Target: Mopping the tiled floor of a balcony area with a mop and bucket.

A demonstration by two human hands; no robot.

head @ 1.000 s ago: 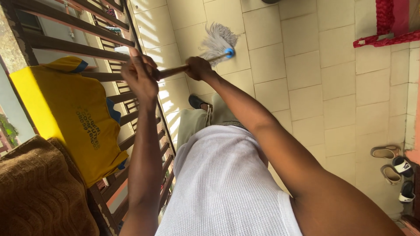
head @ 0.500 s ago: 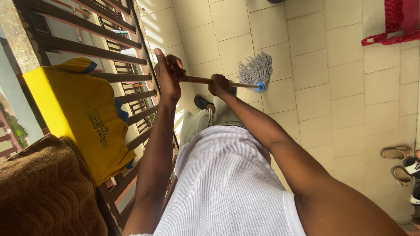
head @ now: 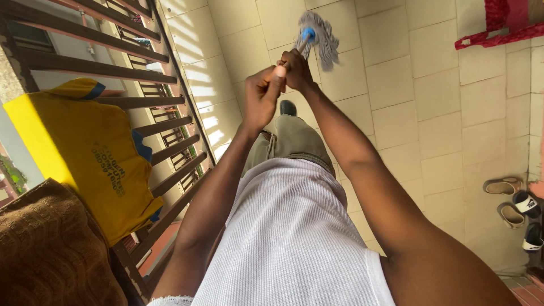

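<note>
I look down my white ribbed shirt at a string mop (head: 323, 35) with a blue collar and grey-white strands, its head resting on the cream tiled floor (head: 430, 124) ahead of me. My left hand (head: 262, 97) grips the top end of the wooden mop handle. Just ahead of it, lower on the same handle, my right hand (head: 296, 67) is wrapped around it. Both arms are stretched forward over my olive trousers, and one dark shoe shows below my hands.
A dark metal railing (head: 141, 119) runs along the left, with a yellow shirt (head: 85, 153) and a brown towel (head: 51, 255) draped over it. Sandals and slippers (head: 515, 204) lie by the right wall. A red cloth (head: 504, 22) hangs at the top right.
The mop head has swung from the right to straight ahead, farther out over the tiles. Both hands have come together on the handle, which now points away from me.
</note>
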